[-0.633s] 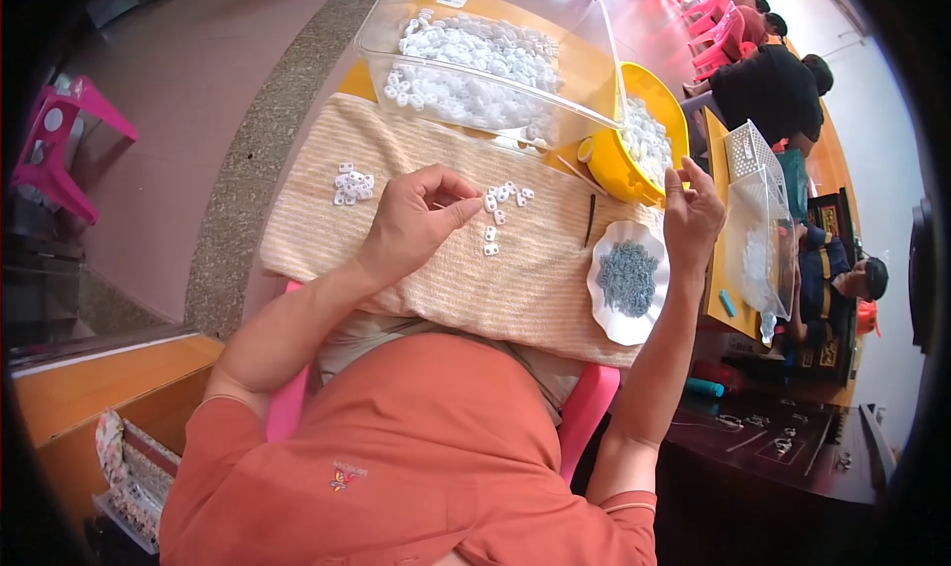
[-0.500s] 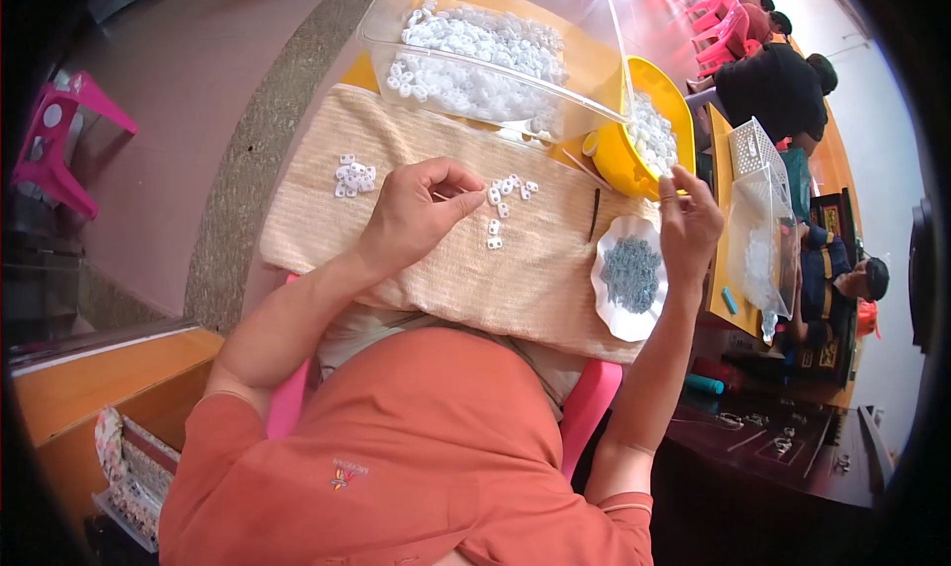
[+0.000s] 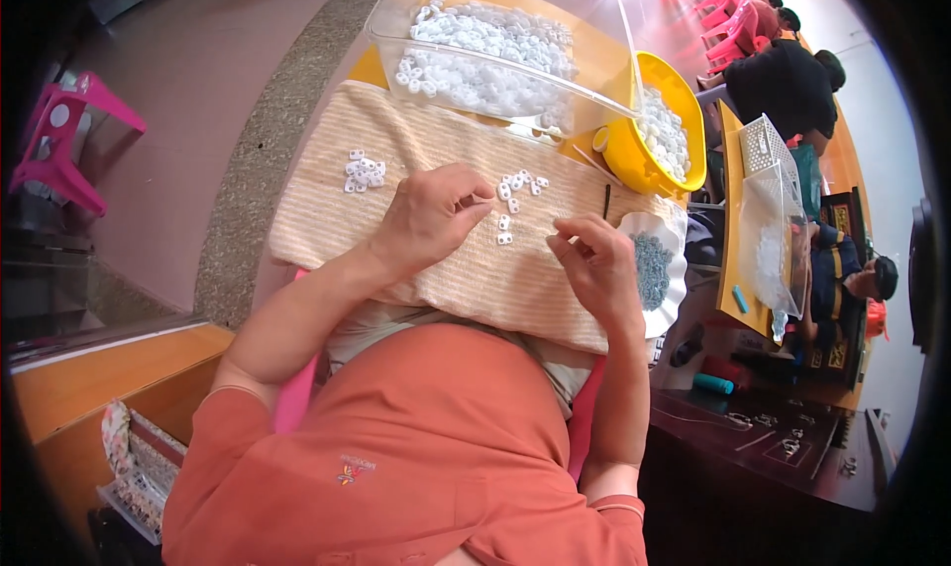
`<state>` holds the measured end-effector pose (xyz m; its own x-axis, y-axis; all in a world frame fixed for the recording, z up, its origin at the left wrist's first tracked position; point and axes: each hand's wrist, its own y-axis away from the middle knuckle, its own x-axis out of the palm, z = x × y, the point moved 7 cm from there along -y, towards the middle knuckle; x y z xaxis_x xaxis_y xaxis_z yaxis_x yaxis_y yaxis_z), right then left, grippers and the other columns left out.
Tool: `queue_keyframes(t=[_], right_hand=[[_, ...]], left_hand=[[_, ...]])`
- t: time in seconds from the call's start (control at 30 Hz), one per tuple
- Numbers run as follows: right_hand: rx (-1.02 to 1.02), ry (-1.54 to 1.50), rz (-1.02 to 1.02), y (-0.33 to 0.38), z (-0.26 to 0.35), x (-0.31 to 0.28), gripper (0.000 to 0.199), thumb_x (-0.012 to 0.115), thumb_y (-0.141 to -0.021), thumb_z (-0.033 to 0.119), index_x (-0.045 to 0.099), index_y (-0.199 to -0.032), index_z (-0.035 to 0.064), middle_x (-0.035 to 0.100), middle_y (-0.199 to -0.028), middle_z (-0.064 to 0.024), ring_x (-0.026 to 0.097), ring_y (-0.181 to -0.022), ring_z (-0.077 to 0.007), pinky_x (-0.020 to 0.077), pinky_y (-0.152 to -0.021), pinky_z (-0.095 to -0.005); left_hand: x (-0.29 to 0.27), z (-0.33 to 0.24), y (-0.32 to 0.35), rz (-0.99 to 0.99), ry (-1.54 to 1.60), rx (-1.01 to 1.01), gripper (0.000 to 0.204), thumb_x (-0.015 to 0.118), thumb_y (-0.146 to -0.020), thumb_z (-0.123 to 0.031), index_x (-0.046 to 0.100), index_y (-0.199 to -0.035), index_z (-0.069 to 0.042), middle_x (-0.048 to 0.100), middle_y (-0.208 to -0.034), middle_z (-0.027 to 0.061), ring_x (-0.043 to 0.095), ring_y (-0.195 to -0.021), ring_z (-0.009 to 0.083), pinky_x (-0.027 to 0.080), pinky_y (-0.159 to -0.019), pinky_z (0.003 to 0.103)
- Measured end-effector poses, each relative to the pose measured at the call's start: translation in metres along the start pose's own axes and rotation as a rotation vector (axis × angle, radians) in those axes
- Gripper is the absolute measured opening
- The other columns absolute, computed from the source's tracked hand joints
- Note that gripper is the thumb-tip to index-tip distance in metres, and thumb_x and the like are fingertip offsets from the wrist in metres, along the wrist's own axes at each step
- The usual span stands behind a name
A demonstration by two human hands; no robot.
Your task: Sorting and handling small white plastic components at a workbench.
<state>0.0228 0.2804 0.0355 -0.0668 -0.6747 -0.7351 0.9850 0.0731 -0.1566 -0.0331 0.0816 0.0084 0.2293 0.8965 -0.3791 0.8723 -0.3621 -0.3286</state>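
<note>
My left hand [image 3: 436, 214] is over the beige ribbed cloth [image 3: 466, 279], thumb and fingertips pinched together. What it holds, if anything, is too small to make out. To its right lie several loose white two-hole plastic pieces [image 3: 504, 224], and a small heap of the same pieces [image 3: 364, 173] lies to its left. My right hand [image 3: 597, 264] hovers between those loose pieces and a white scalloped dish [image 3: 676, 304]. Its thumb and forefinger are pinched, with the contents hidden. Small grey-blue parts [image 3: 651, 269] fill the dish, partly covered by my hand.
Beyond the cloth stands a clear plastic bin [image 3: 505, 56] of white pieces. Right of it sits a yellow tub [image 3: 619, 160] with more. A thin dark stick [image 3: 607, 202] lies near the dish. Other people sit at the right, by a table with a white basket [image 3: 763, 150].
My right hand has come left and toward me, from beside the yellow tub to the dish's left edge. My left hand stays pinched in nearly the same place. The view has shifted slightly.
</note>
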Motion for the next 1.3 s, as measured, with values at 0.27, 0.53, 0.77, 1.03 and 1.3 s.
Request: queue_keyframes(t=[0.27, 0.53, 0.77, 1.03, 1.3], right_hand=[[-0.071, 0.034, 0.095, 0.003, 0.020, 0.027, 0.016, 0.068, -0.080, 0.005, 0.067, -0.095, 0.0008, 0.065, -0.086, -0.0109, 0.063, -0.068, -0.0235, 0.0489, -0.063, -0.0313], [-0.102, 0.247, 0.157, 0.001, 0.030, 0.053, 0.012, 0.064, -0.084, 0.016, 0.066, -0.091, 0.0070, 0.062, -0.087, -0.0094, 0.063, -0.076, -0.0316, 0.0491, -0.067, -0.0398], [-0.127, 0.258, 0.102, 0.003, 0.025, 0.051, 0.009, 0.062, -0.085, 0.013, 0.063, -0.090, 0.0054, 0.061, -0.087, -0.0115, 0.061, -0.074, -0.0334, 0.0484, -0.066, -0.0408], [-0.039, -0.350, -0.142, 0.010, 0.012, 0.045, 0.011, 0.066, -0.085, 0.003, 0.063, -0.095, 0.0002, 0.066, -0.077, -0.0098, 0.064, -0.066, -0.0139, 0.0507, -0.057, -0.0271], [0.060, -0.843, -0.149, 0.018, 0.001, 0.054, 0.009, 0.060, -0.090, -0.001, 0.063, -0.098, -0.0045, 0.066, -0.088, -0.0070, 0.064, -0.074, -0.0106, 0.0540, -0.066, -0.0221]], left_hand=[[0.006, -0.004, 0.001, 0.032, -0.072, 0.121, 0.009, 0.065, -0.078, -0.006, 0.064, -0.086, -0.001, 0.062, -0.079, 0.0138, 0.063, -0.071, 0.0294, 0.050, -0.063, 0.037], [0.007, -0.002, 0.001, 0.047, -0.033, 0.085, 0.009, 0.064, -0.079, -0.006, 0.064, -0.086, -0.001, 0.063, -0.078, 0.0141, 0.063, -0.070, 0.0290, 0.050, -0.062, 0.037], [0.014, 0.001, 0.002, 0.084, 0.116, -0.080, 0.011, 0.066, -0.081, -0.008, 0.067, -0.088, 0.000, 0.066, -0.075, 0.0109, 0.064, -0.065, 0.0182, 0.050, -0.059, 0.031], [0.039, 0.010, 0.014, 0.359, 0.719, -0.379, 0.012, 0.065, -0.089, -0.011, 0.065, -0.094, -0.001, 0.065, -0.083, 0.0020, 0.060, -0.069, 0.0063, 0.052, -0.062, 0.021], [0.051, 0.010, 0.024, 0.378, 0.955, -0.579, 0.018, 0.067, -0.088, -0.013, 0.062, -0.101, -0.002, 0.065, -0.087, 0.0034, 0.062, -0.077, 0.0088, 0.053, -0.067, 0.023]])
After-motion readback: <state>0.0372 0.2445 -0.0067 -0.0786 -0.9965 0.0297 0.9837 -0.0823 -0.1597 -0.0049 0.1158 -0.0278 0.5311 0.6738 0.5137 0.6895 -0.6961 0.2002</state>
